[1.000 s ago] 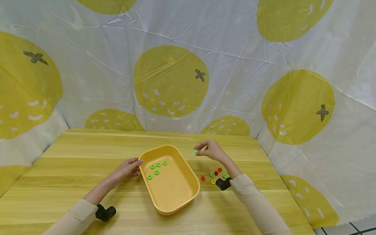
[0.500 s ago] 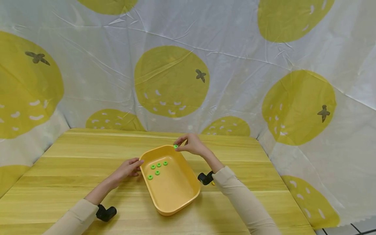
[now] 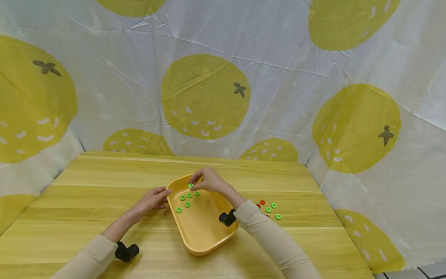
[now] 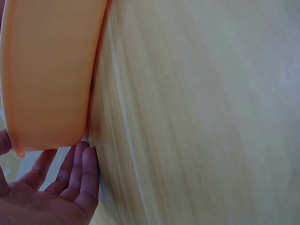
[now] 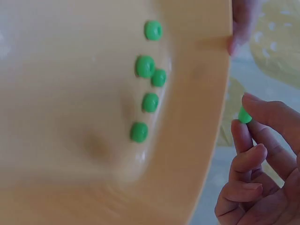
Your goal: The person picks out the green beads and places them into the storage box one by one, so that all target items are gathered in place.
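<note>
A yellow-orange plastic tray (image 3: 200, 232) stands on the wooden table, turned at an angle. My left hand (image 3: 153, 199) holds its left rim, thumb over the edge and fingers along the outer wall, as the left wrist view shows with the tray's side (image 4: 51, 75). Over the tray's far end, my right hand (image 3: 210, 182) pinches a green bead (image 3: 190, 186) between thumb and fingertips; the bead (image 5: 244, 115) also shows in the right wrist view. Several green beads (image 3: 187, 204) lie on the tray floor near its far left corner.
To the right of the tray, a loose group of beads lies on the table: green beads (image 3: 273, 205) and red ones (image 3: 262, 202), partly hidden by the right sleeve. A patterned cloth (image 3: 278, 97) hangs behind the table (image 3: 306, 240).
My right hand has moved left from beside the tray, across its rim, to above its far end, carrying the green bead. My left hand stays on the tray rim.
</note>
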### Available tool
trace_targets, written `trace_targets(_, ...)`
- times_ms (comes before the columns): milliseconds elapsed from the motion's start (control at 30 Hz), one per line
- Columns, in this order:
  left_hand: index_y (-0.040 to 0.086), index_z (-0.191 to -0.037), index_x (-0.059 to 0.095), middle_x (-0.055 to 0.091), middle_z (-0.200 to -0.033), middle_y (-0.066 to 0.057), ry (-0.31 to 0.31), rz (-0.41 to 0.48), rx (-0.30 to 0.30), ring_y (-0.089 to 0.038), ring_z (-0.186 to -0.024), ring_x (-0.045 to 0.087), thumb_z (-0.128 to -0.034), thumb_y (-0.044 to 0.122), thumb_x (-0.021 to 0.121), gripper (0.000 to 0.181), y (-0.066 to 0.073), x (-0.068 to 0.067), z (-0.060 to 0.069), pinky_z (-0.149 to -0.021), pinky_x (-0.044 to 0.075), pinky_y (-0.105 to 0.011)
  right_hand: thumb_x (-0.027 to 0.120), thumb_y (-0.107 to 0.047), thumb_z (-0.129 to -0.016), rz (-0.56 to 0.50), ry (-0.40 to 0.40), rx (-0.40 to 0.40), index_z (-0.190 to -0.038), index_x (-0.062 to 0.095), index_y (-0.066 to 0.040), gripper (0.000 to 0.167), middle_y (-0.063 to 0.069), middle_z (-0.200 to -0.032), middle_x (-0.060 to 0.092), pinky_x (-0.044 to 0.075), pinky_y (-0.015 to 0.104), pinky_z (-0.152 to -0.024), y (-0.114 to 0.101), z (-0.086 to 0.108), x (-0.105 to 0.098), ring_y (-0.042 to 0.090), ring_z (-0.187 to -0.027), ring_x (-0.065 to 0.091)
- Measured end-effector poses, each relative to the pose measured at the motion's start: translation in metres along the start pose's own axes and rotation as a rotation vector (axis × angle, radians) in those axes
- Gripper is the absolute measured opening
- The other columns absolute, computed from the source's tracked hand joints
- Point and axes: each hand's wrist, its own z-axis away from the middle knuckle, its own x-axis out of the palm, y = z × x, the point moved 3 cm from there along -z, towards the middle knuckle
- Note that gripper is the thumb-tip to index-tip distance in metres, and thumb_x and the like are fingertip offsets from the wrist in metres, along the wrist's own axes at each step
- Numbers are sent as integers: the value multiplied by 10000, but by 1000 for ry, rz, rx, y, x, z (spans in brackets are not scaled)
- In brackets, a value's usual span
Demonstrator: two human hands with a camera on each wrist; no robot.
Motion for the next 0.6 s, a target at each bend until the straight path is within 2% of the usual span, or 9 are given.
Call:
trace_targets(133, -104, -1390, 334, 562, -1237, -254, -9, 0, 10, -191, -1030, 609, -992, 383, 430, 636, 0, -1, 0, -868, 529, -350, 755, -96, -779, 10, -40, -6, -904, 750, -78, 126, 54, -863, 732, 437, 140, -591, -1, -6, 16, 181, -802, 649)
trace_targets(233, -104, -1397, 318, 530, -1284, -270, -21, -1, 23, -257, -1103, 590, -997, 379, 416, 635, -1, -1, -1, -895, 520, -369, 764, -106, -771, 54, -50, 6, -895, 754, -95, 125, 31, -836, 733, 428, 138, -628, -1, -9, 24, 126, -769, 638)
trace_targets(400, -110, -1402, 306, 523, -1291, -277, -11, -2, 18, -248, -1097, 592, -995, 382, 420, 648, -2, -1, -2, -885, 527, -365, 792, -142, -746, 167, -45, 25, -869, 759, -122, 129, -21, -796, 731, 429, 125, -682, 2, -12, 31, 20, -697, 598)
trace_targets(600, -125, -1405, 285, 531, -1274, -287, -5, 1, 9, -233, -1075, 602, -996, 371, 424, 658, -2, -1, -2, -868, 532, -354, 797, -143, -741, 257, -51, 50, -849, 755, -127, 117, -38, -780, 716, 440, 118, -636, 9, -12, 38, 10, -664, 563)
